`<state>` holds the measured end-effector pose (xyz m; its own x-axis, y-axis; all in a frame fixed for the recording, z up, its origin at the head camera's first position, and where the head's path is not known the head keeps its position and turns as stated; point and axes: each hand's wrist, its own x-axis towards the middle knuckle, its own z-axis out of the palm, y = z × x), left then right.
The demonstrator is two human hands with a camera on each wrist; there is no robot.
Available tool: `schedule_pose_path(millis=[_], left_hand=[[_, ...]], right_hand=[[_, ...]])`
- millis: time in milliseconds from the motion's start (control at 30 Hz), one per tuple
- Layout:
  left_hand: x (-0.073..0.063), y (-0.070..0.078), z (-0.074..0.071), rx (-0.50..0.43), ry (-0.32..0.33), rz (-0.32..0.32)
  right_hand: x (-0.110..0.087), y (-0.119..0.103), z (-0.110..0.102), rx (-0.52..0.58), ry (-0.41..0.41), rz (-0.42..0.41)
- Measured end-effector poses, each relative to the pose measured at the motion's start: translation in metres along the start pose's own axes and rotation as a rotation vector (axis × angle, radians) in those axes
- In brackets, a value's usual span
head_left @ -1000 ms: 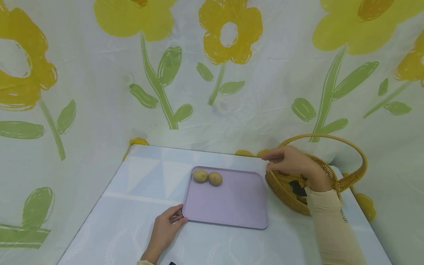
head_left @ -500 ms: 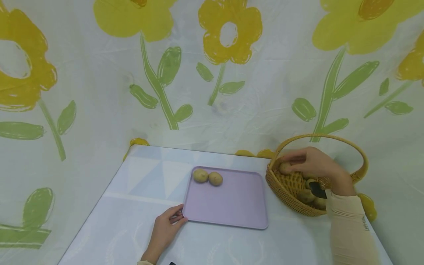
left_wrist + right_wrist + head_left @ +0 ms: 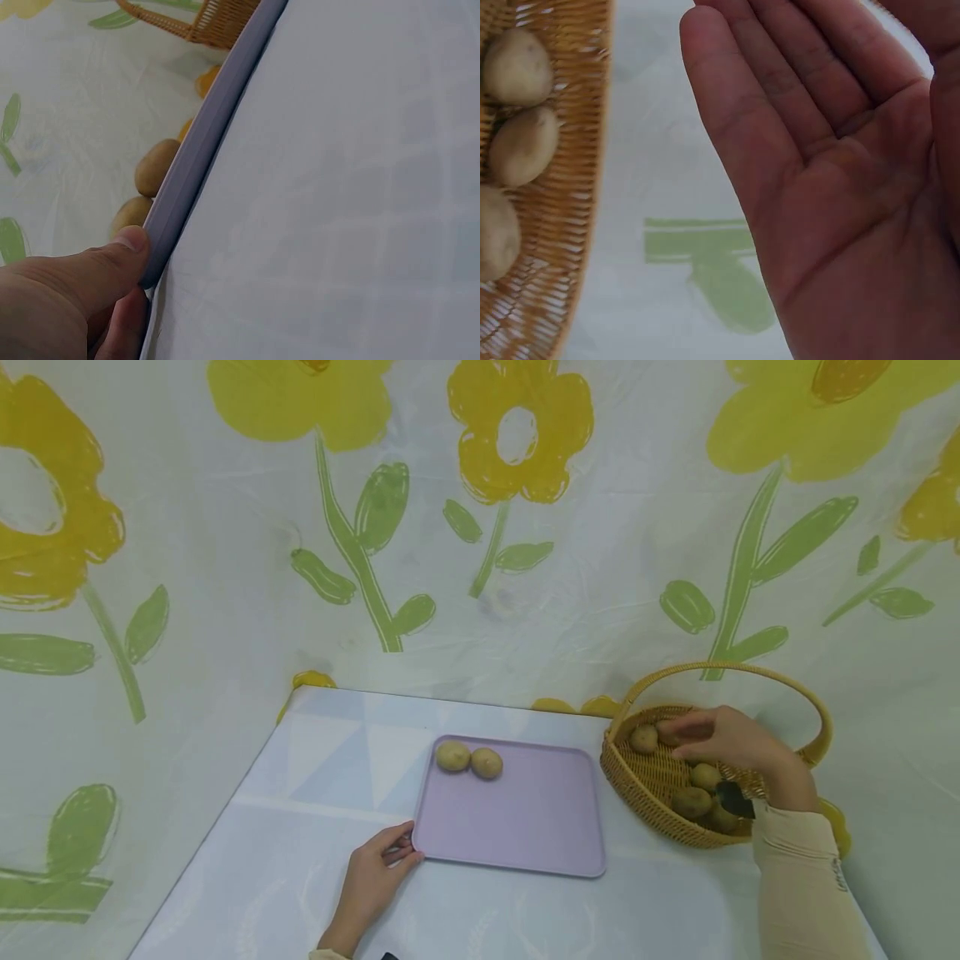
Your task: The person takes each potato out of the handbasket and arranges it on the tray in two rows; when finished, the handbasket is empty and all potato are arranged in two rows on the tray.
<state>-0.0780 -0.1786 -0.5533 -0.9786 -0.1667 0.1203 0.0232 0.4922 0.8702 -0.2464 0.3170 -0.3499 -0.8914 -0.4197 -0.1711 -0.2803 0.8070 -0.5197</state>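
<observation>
At the near left corner of the lilac tray, my left hand pinches the rim, with the thumb along its edge in the left wrist view. Two potatoes lie side by side in the tray's far left corner. Over the wicker basket, below its arched handle, is my right hand. Its palm shows bare in the right wrist view, fingers extended. One potato sits just left of those fingers, and another is partly hidden by them. Several potatoes lie nearer the basket's front.
The table has a pale blue and white patterned cover. Behind it hangs a white cloth printed with yellow flowers. The tall basket handle arches above my right hand. The basket stands right of the tray, near the table's right edge.
My right hand has moved right and away from the basket's left rim, uncovering a potato there that its fingers touched half a second ago. The left hand and the tray keep their place.
</observation>
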Motion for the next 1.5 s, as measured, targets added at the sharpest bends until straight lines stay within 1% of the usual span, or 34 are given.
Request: schedule_pose_path(millis=[133,233,433,500,633,767,933,1100,1167,1367,1500], left_hand=[[0.000,0.001,0.000,0.008,0.003,-0.013],[0.000,0.002,0.000,0.010,0.005,-0.024],[-0.001,0.003,0.000,0.012,0.007,-0.003],[-0.001,0.003,0.001,0.013,0.013,-0.008],[0.001,0.005,0.001,0.018,0.001,-0.029],[0.002,0.006,0.001,0.013,-0.024,-0.053],[0.001,0.005,0.000,0.003,-0.025,-0.074],[0.000,0.005,0.000,0.003,-0.022,-0.069],[0.000,0.006,0.001,0.009,-0.024,-0.062],[-0.001,0.008,0.000,0.018,-0.015,-0.069],[0.000,0.006,0.001,0.015,-0.002,-0.061]], right_hand=[[0.001,0.012,0.002,0.014,-0.020,0.010],[0.002,0.019,0.002,0.022,-0.042,-0.003],[0.006,0.031,0.001,0.070,-0.141,-0.019],[0.007,0.034,0.001,0.093,-0.175,-0.033],[0.011,0.039,0.003,0.131,-0.201,-0.054],[0.013,0.047,0.007,0.142,-0.211,-0.031],[0.015,0.060,0.014,0.107,-0.199,-0.036],[0.011,0.070,0.022,0.052,-0.177,-0.009],[0.009,0.073,0.025,0.062,-0.179,-0.007],[0.011,0.080,0.027,0.144,-0.204,-0.080],[0.013,0.082,0.028,0.163,-0.207,-0.102]])
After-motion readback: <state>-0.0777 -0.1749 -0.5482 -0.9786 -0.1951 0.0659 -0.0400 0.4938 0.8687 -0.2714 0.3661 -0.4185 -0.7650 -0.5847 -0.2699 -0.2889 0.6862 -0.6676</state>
